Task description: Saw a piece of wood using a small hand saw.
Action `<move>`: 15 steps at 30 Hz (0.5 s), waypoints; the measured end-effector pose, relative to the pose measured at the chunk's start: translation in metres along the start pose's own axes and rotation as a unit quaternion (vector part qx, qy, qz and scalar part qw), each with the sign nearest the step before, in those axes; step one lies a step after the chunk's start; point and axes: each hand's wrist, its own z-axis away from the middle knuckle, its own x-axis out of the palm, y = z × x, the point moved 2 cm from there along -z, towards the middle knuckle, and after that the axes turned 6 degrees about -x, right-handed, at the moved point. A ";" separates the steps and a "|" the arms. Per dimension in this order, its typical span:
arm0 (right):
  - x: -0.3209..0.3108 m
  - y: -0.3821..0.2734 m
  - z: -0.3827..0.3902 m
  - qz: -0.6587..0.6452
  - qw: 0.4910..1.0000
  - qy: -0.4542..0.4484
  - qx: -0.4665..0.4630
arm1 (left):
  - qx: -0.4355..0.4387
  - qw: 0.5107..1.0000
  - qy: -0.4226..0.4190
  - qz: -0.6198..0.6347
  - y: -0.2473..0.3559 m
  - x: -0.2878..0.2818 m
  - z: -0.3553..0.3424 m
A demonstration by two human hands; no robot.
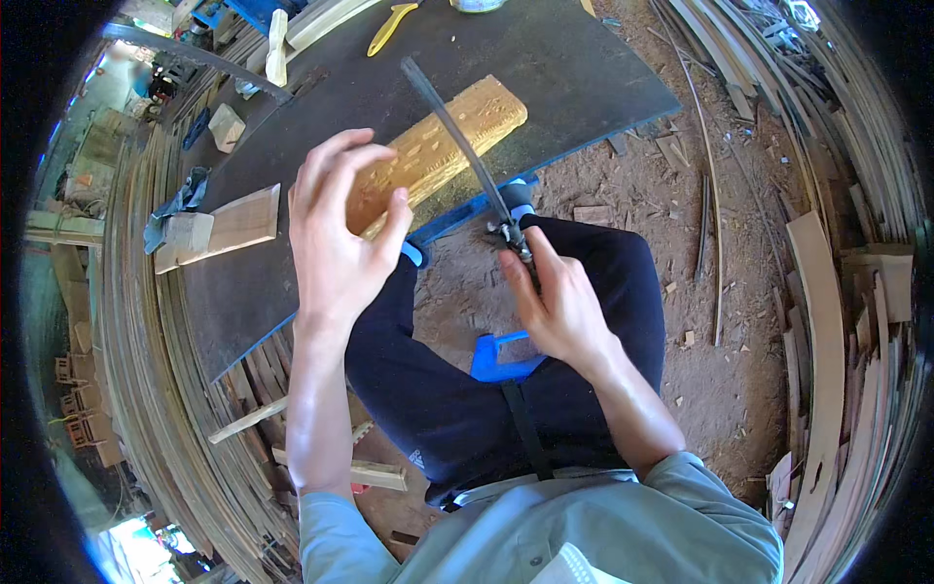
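Observation:
A yellow-brown wooden block [443, 146] with a pitted, gouged upper face lies slanted near the front edge of the dark tabletop [574, 78]. My left hand [341, 209] is over its left end, fingers spread and curved; I cannot tell whether the fingertips touch it. My right hand [564, 297] is closed round the near end of a long, thin, dark file-like bar [452, 127], above my right thigh. The bar points away and to the left, passing across the block in view. Its grip is mostly hidden by my fingers.
A yellow-handled tool [392, 27] lies at the tabletop's far side. Pale wood pieces [243, 224] and a blue cloth [178, 206] sit at its left. Stacked wooden strips [161, 321] line the left; more boards [822, 350] stand right. A blue object [506, 362] is between my legs.

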 end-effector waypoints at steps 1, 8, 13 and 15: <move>-0.002 -0.002 0.001 0.001 1.000 0.001 0.003 | 0.022 1.000 0.007 -0.020 0.003 0.000 0.003; -0.002 -0.006 0.005 -0.003 1.000 -0.011 0.010 | 0.081 0.987 0.047 -0.127 0.025 0.011 -0.001; -0.005 -0.011 0.005 0.005 0.999 -0.008 0.043 | 0.046 0.979 0.002 -0.199 0.041 0.004 -0.006; -0.008 -0.004 0.010 -0.022 0.999 0.013 0.046 | 0.062 0.969 0.014 -0.239 0.049 0.009 -0.012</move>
